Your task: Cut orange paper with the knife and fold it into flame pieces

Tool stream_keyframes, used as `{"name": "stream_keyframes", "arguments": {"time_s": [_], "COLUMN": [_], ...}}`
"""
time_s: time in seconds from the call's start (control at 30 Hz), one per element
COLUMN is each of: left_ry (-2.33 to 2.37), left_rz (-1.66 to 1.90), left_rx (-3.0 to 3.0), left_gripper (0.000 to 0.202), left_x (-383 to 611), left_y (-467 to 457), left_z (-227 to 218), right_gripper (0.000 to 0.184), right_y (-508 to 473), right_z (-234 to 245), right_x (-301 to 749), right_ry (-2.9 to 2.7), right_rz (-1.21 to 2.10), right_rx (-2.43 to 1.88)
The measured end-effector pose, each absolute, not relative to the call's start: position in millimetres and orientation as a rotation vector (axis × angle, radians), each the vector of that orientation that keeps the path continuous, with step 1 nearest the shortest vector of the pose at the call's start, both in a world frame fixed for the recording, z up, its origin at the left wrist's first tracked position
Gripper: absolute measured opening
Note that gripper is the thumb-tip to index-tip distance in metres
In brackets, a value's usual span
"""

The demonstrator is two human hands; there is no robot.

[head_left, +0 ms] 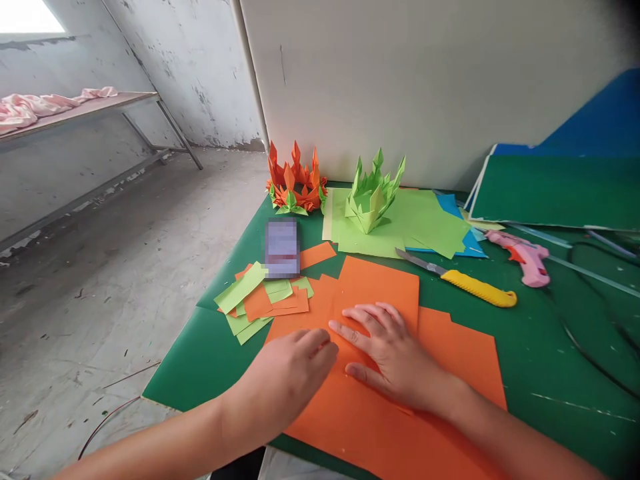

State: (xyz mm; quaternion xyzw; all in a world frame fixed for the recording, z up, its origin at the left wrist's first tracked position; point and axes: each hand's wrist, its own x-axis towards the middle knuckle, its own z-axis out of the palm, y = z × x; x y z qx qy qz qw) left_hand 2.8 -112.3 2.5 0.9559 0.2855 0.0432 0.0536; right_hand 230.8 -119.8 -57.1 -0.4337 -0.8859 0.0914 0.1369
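Note:
Sheets of orange paper [380, 440] lie overlapping on the green table in front of me. My right hand [387, 353] rests on them with its fingers spread flat. Just left of it, my left hand [295, 373] is closed above the same paper, fingers curled together; whatever is between them is hidden. Past the hands, a smaller orange sheet [383, 287] covers part of the stack. Small orange and green paper strips [270, 303] are scattered left of the stack, beside a phone [283, 248] with a blurred screen.
Behind stand a folded-paper orange crown [296, 183] and a green one [373, 200], the latter on green sheets [435, 217]. To the right lie a yellow utility knife [477, 287], blade out, and a pink glue gun [525, 257] with its cord. A bench [135, 100] stands far left.

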Motion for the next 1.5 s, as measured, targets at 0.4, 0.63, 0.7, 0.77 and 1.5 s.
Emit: {"name": "stream_keyframes", "arguments": {"time_s": [0.4, 0.63, 0.7, 0.77, 1.5], "left_ry": [1.051, 0.882, 0.856, 0.85, 0.968], "left_rz": [0.232, 0.164, 0.152, 0.147, -0.015], "left_rx": [2.875, 3.125, 3.146, 3.156, 2.943], "left_gripper": [0.034, 0.033, 0.032, 0.03, 0.019], "left_x": [-16.8, -19.6, -18.1, -17.0, 18.2], "left_y": [-151.1, -145.2, -143.0, -141.6, -123.6], "left_z": [-30.1, -33.3, -33.4, -33.4, -29.4], "right_gripper": [0.054, 0.055, 0.055, 0.055, 0.049], "right_y": [-118.5, -118.4, -117.6, -116.5, -117.4], "right_z": [-52.2, -49.8, -48.0, -46.7, -51.1], "right_x": [231.2, 230.2, 230.0, 229.8, 227.4], "right_ry": [-2.589, -2.595, -2.596, -2.603, -2.55], "right_rz": [0.202, 0.213, 0.223, 0.221, 0.248], "right_rx": [-1.241, -1.266, -1.263, -1.251, -1.278]}}
